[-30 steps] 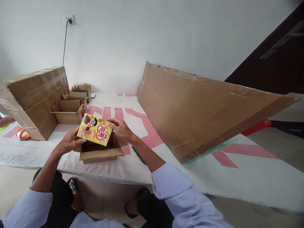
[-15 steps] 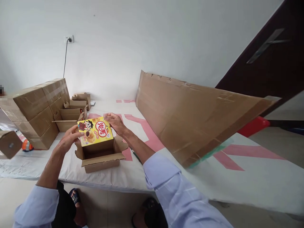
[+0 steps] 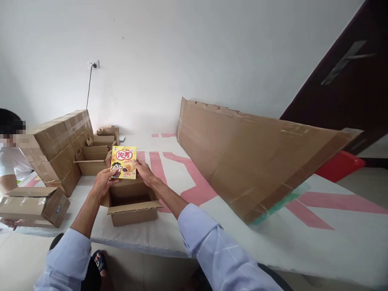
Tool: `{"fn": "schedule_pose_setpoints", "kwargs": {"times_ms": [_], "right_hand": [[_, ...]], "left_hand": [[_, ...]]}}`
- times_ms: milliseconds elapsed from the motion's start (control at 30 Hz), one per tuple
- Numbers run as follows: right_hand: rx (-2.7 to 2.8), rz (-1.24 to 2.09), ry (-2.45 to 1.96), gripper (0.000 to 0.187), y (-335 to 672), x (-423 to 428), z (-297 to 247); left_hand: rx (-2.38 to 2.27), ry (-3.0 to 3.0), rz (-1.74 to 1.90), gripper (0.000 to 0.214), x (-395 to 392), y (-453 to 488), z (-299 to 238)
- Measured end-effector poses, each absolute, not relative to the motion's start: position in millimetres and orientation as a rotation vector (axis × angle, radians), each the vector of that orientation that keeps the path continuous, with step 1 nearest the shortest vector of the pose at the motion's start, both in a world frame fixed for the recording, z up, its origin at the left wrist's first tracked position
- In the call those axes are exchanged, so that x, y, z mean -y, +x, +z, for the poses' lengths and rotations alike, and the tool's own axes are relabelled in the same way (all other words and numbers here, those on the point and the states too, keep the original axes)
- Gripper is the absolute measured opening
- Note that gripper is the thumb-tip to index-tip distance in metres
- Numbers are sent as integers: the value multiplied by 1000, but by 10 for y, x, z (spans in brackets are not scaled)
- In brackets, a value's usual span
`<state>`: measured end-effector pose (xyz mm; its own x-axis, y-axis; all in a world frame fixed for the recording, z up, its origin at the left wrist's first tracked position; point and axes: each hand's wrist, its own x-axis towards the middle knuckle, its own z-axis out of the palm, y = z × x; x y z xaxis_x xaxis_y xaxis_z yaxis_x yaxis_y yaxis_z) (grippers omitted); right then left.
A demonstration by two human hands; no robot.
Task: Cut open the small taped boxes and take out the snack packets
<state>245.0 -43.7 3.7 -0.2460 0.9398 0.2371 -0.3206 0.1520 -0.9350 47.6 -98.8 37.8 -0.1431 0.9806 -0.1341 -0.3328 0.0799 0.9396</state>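
Rotated upright since a second ago, the yellow printed cardboard snack box (image 3: 123, 162) now stands with its long axis vertical, right above the open brown corrugated carton (image 3: 131, 203). Left hand (image 3: 104, 182) pinches its seven o'clock corner, right hand (image 3: 144, 172) its five o'clock corner, equally near.

Snack box (image 3: 123, 162): lower edge covered by fingertips of left hand (image 3: 104, 182) and right hand (image 3: 144, 173); small print illegible. Open carton (image 3: 131, 202): floor in shadow, contents indiscernible. Co-worker (image 3: 9, 155): cut by left edge, face blurred. Cardboard sheet (image 3: 251, 155): hides the counter (image 3: 318, 234) behind it.
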Motion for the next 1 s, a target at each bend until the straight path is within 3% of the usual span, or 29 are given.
{"fn": "schedule_pose_setpoints", "kwargs": {"times_ms": [367,800,900,1000], "right_hand": [[1190,1404,-816,47,2361,147,-147],[1328,1429,-771,60,2458,363,72],[1533,1249,-709,58,2436,303,344],[1923,838,-854,49,2217,114,633]], "left_hand": [[-1173,702,1397,25,748,506,231],[-1175,817,1428,24,849,569,319],[-1229,884,1515,27,988,493,373],[-1406,1132,1608,23,1284,341,390]]}}
